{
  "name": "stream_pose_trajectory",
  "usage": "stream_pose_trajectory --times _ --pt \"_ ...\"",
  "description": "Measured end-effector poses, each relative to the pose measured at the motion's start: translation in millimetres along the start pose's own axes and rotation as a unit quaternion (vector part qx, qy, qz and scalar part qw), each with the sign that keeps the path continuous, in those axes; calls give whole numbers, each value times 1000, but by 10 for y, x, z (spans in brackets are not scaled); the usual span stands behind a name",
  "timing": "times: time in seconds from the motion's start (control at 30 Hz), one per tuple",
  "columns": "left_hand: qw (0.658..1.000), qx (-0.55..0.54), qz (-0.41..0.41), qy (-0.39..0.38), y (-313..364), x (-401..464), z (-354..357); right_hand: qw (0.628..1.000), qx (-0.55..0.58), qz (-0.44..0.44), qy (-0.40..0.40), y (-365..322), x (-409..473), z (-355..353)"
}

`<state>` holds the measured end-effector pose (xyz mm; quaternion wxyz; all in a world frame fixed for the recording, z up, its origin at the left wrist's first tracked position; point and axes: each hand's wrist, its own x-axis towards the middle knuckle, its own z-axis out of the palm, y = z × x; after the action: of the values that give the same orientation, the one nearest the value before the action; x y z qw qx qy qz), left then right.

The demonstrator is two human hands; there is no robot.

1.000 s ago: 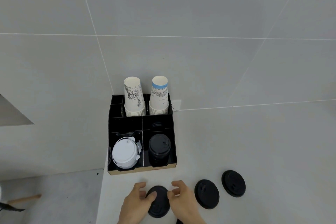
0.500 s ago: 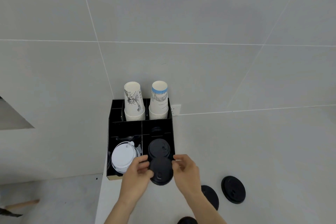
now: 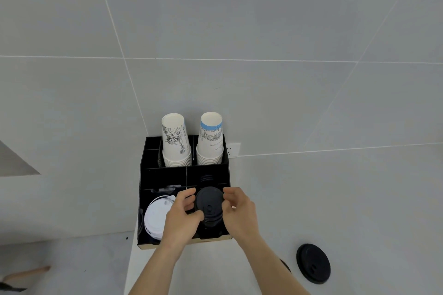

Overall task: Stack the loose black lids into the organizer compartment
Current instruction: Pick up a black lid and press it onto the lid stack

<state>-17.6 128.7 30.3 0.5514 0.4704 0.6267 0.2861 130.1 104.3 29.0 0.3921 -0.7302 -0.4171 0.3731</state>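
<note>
A black organizer (image 3: 143,199) stands against the wall. Its front right compartment holds a stack of black lids (image 3: 211,221). On top of that stack sits a black lid (image 3: 209,201), pinched by my left hand (image 3: 181,219) on its left rim and my right hand (image 3: 239,213) on its right rim. One loose black lid (image 3: 313,263) lies flat on the counter to the right. Another black lid (image 3: 285,265) shows only as a sliver behind my right forearm.
White lids (image 3: 154,217) fill the front left compartment. Two stacks of upturned paper cups (image 3: 176,141) (image 3: 211,139) stand in the back compartments. A wall socket (image 3: 233,149) is right of the organizer. The counter's left edge (image 3: 130,268) drops to the floor.
Both hands lifted the black lid from the counter, carried it forward, and set it over the stack in the front right compartment. The view has tilted up slightly.
</note>
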Motion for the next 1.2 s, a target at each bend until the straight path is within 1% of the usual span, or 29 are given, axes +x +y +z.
stream_pose_trajectory --times 0.27,0.47,0.67,0.97,1.07,1.2 --pt "999 19 -1 -30 -81 -19 41 999 -37 -5 -12 62 16 66" --pt "999 32 17 -32 -152 -35 45 999 -50 -6 3 91 -12 72" --pt "999 10 16 -31 -156 -39 46 990 -136 -27 11 110 -53 142" --pt "999 14 7 -38 -145 -85 25 988 -148 -20 -29 105 -83 127" --pt "999 21 14 -34 -150 -95 22 990 -138 -31 -12 102 -99 77" --pt "999 30 23 8 -147 -170 26 991 -116 -40 53 95 -141 -36"
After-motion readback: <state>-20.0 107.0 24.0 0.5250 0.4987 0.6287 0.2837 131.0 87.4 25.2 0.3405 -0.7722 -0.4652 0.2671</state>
